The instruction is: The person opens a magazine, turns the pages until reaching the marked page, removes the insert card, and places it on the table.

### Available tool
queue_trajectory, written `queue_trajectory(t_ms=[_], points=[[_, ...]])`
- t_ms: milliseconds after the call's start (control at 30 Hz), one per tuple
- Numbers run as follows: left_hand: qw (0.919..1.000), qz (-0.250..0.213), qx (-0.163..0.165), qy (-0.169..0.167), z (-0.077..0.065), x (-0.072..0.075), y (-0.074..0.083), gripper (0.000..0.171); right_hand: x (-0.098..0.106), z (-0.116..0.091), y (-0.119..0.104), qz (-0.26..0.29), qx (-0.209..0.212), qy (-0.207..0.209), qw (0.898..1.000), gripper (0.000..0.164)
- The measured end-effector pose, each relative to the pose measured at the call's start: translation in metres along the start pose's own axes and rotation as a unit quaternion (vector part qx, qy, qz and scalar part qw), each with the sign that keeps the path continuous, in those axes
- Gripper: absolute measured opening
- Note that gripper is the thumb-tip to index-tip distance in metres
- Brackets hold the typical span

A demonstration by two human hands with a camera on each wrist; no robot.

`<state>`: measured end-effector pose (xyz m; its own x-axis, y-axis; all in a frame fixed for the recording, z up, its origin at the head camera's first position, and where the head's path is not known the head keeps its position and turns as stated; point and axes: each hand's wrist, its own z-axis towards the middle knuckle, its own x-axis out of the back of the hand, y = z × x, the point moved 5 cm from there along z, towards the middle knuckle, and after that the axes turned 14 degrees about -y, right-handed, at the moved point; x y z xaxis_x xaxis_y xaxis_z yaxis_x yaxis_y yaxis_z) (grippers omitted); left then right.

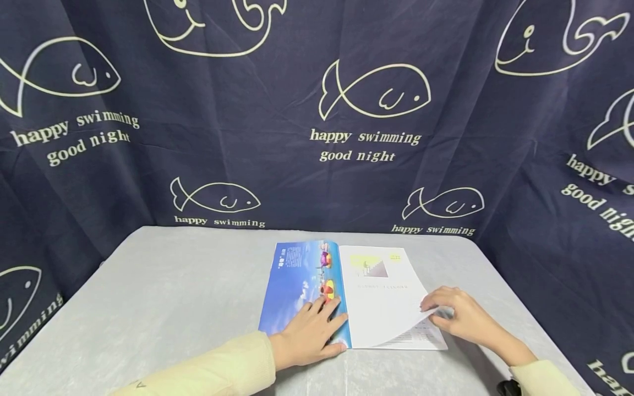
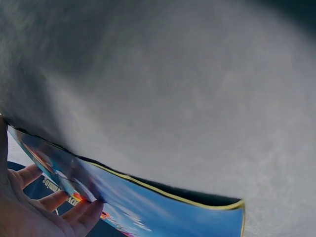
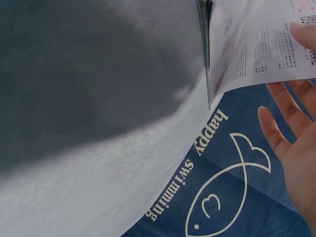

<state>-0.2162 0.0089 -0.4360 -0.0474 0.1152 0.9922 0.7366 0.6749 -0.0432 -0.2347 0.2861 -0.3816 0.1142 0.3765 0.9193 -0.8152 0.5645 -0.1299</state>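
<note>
An open book (image 1: 381, 308) lies on the table, with a blue illustrated inside cover (image 1: 287, 291) on the left and a white page with a small yellow and purple picture on the right. My left hand (image 1: 309, 333) rests flat on the blue cover near the spine, fingers spread; the left wrist view shows its fingertips against the cover (image 2: 173, 212). At the right edge my right hand (image 1: 458, 316) pinches the lifted corner of the white page (image 3: 261, 49) between thumb and fingers. Printed text shows on the sheet beneath the raised corner.
The book sits toward the front of a table (image 1: 173, 297) covered in pale grey cloth. Dark blue curtains (image 1: 297, 121) with fish drawings and lettering stand behind and at both sides. A small black object (image 1: 508, 388) is at the right sleeve's cuff.
</note>
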Motion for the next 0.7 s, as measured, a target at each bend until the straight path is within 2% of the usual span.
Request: queue_trajectory(t_ms=[233,367,533,700], points=[[0.9998,0.014,-0.012,0.003,0.001,0.003,0.001,0.060,0.006,0.006,-0.002,0.009,0.014,0.016,1.000,0.036],[0.9992,0.031,-0.018,0.019,0.003,0.003,0.001,0.060,0.009,0.009,-0.003,0.011,0.019,0.027,0.999,0.037],[0.9979,0.051,-0.017,0.037,0.006,0.006,0.003,0.061,0.015,0.013,-0.006,0.010,0.004,0.034,0.999,0.036],[0.9977,0.054,-0.011,0.040,0.009,0.009,0.007,0.062,0.018,0.017,-0.007,0.015,0.008,0.044,0.999,0.038]])
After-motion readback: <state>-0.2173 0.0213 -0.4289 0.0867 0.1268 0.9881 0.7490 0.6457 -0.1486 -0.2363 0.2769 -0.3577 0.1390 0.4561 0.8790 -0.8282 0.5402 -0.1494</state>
